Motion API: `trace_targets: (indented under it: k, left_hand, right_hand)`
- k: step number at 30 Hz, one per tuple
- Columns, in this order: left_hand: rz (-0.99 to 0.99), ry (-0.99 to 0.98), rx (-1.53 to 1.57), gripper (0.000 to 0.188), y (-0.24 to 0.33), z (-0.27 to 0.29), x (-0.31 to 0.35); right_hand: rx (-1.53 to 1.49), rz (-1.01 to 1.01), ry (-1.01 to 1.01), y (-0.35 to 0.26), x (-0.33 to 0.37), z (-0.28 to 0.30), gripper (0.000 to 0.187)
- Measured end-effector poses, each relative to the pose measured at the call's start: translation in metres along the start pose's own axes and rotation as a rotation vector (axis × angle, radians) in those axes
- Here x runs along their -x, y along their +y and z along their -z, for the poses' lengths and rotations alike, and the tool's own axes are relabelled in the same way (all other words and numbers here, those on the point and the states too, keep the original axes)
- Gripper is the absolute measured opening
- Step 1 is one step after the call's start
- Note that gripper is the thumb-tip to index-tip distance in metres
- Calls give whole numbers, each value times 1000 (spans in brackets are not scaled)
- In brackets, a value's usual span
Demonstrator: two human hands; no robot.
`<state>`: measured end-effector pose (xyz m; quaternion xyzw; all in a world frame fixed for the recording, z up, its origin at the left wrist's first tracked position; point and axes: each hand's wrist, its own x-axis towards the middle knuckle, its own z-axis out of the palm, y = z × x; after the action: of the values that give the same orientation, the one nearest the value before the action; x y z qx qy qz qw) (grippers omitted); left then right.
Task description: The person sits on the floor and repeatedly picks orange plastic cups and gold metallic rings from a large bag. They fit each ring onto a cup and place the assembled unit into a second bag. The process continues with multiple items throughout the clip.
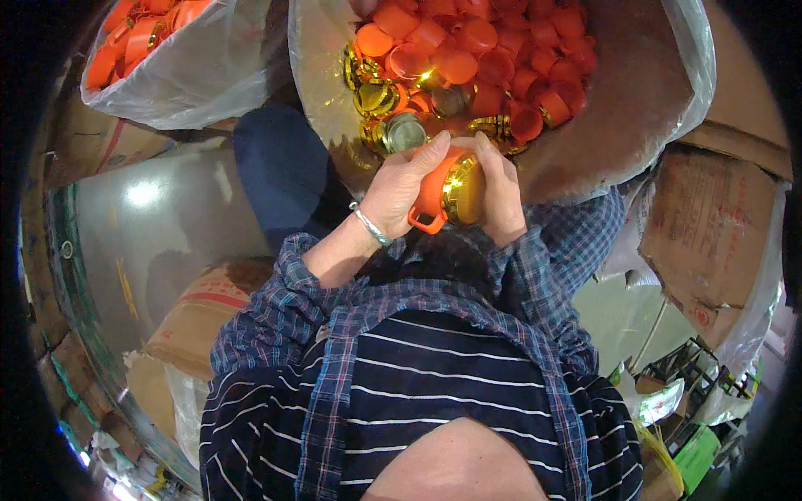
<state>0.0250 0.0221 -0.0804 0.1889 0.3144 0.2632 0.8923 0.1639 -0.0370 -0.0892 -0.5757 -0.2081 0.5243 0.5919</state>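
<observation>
My left hand (399, 189) is closed around an orange plastic cup-shaped piece (430, 194) with a small loop handle at its lower side. A shiny gold band (459, 187) encircles the right end of this piece. My right hand (500, 190) presses against that gold end, its fingers closed on it from the right. Both hands are in front of my body, at the near rim of a large plastic-lined bag (618, 142). Inside the bag lie many orange cup-shaped pieces (478, 36) and several loose gold rings (376, 98).
A second lined bag (180, 90) of orange pieces stands at the far left. Cardboard boxes (706, 234) are stacked at the right, and another carton (209, 313) sits at my left. A grey floor (171, 217) shows at the left. Packages and a crate are at the lower right.
</observation>
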Motion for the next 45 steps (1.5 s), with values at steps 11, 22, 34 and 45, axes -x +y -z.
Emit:
trace_targets:
  k: [11,22,34,45]
  left_hand:
    - [-426,-13,-823,69,1,-3,19]
    - [-458,-320,-835,81,7,-21,25]
    - [-266,156,-222,41,-11,-17,0]
    - [-707,234,-585,38,-23,-29,-8]
  right_hand:
    - [200,193,-53,-19,3,1,39]
    - [-754,-301,-89,-15,1,9,60]
    - [470,634,269,6,15,-23,34]
    - [-10,210,226,7,-15,-21,37]
